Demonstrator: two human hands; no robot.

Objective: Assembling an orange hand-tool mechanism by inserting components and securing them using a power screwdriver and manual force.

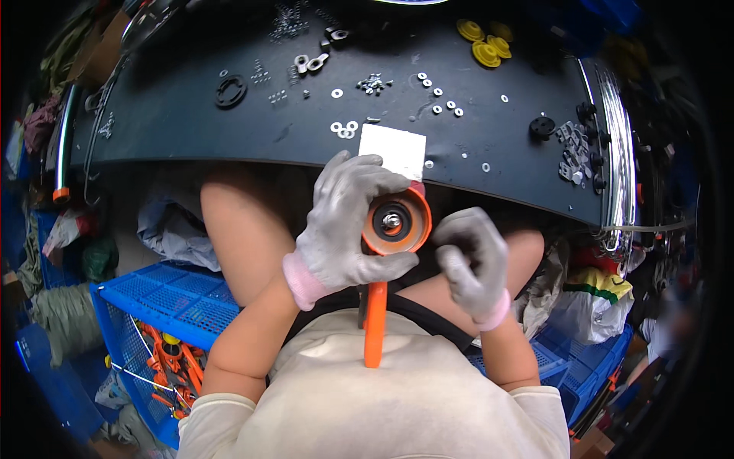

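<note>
My left hand (336,222), in a grey-coated glove with a pink cuff, grips an orange tool (374,329) by its round, cup-shaped head. That head faces up, showing a black ring around a shiny metal bolt end (391,222) in its middle. Below it the orange handle points down toward my shirt. Just right of the head is my right hand (475,264), gloved alike and apart from the tool. Its fingers are curled in toward the thumb; whatever they may hold is hidden. A white square block (393,151) lies at the table edge beyond the tool.
On the dark table (290,138) lie several washers (345,130), small nuts (373,84), springs, yellow caps (487,50) and a black ring (230,92). Metal brackets (575,149) and long rods (618,153) lie at its right. A blue crate (168,294) with orange tools stands at my left.
</note>
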